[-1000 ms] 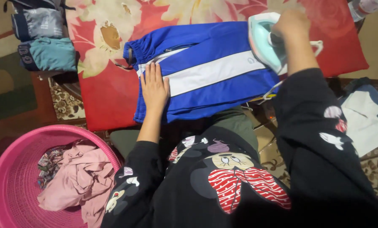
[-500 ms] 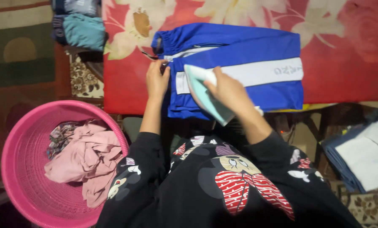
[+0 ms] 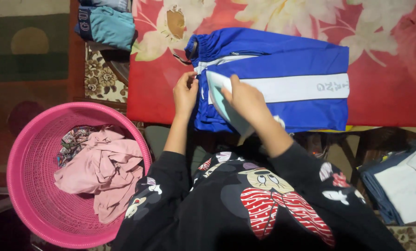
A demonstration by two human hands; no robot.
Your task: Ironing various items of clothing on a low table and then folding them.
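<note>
Iron [image 3: 222, 100] on blue trousers [image 3: 282, 79], mostly hidden.
Right hand [image 3: 247, 97] wraps its handle, covering the body; left hand [image 3: 185, 90] pinches the waistband edge.

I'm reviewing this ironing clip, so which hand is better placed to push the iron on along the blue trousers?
Probably the right hand: it grips the pale green iron on the blue white-striped trousers. The left hand pinches the fabric near the waistband.

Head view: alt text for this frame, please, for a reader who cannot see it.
A person's right hand presses a pale green iron on blue trousers with a white stripe, spread over a red floral cloth, while the left hand pinches the fabric. A pink basket of clothes sits beside them.
</note>
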